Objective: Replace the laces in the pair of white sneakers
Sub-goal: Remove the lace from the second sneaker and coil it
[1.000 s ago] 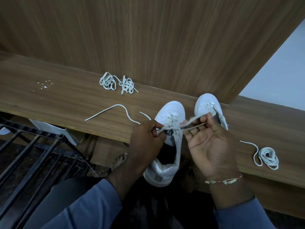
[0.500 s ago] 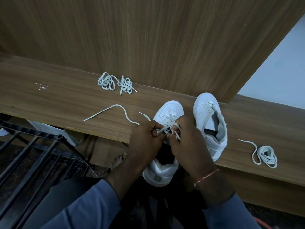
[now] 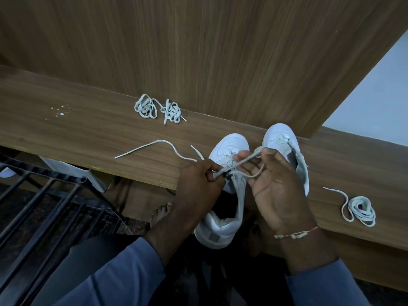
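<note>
Two white sneakers stand on a wooden shelf (image 3: 66, 133). The left sneaker (image 3: 223, 226) hangs its heel over the shelf's front edge; the right sneaker (image 3: 278, 138) lies beside it, partly behind my right hand. My left hand (image 3: 198, 184) pinches the white lace (image 3: 245, 161) just above the left sneaker's eyelets. My right hand (image 3: 276, 186), palm up, pinches the same lace at a loop near its fingertips. The lace's free end (image 3: 154, 144) trails left across the shelf.
A tangled pile of laces (image 3: 156, 110) lies by the back panel. A coiled lace (image 3: 359, 210) sits right of the sneakers. A black metal rack (image 3: 44, 206) stands at lower left. A bare foot (image 3: 161, 215) shows under the shelf.
My right hand has turned palm up and drawn a loop of lace up and right from the eyelets, where it was pressed half a second ago. The left hand has held still.
</note>
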